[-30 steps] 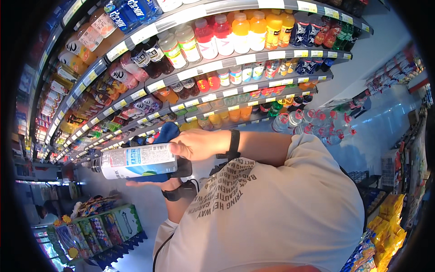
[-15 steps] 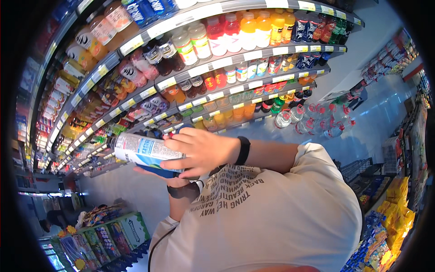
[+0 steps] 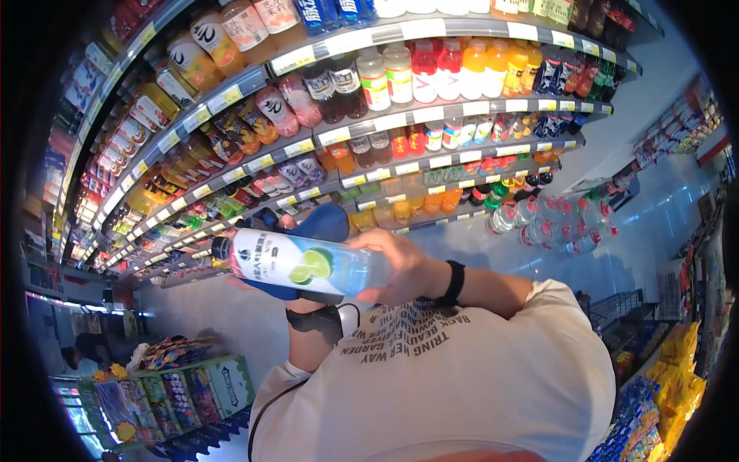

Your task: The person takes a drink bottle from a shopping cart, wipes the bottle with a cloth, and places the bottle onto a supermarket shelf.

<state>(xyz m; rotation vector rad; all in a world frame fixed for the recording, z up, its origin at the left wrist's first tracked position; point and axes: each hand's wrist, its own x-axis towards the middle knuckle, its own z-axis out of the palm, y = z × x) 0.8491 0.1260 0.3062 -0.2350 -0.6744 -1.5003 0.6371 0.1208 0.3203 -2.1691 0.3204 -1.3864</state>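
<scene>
A clear drink bottle lies on its side in front of my chest, its dark cap pointing left. Its white and blue label, with a picture of cut limes, faces up. My right hand is closed around the base end, thumb and fingers on opposite sides. Beneath the bottle is my left hand, mostly hidden; bits of its fingers show along both edges of the bottle. A dark blue piece sits about the left hand, and I cannot make out what it is. Black bands circle both wrists.
Curved shelves packed with colourful drink bottles rise ahead and to the left. Large water bottles with red caps stand on the floor at right. A green-sided display is at lower left, and yellow snack bags are at lower right.
The bottle has turned so the lime picture shows instead of the printed text panel. My right hand has slid from the bottle's upper side to its base end. The view has shifted slightly.
</scene>
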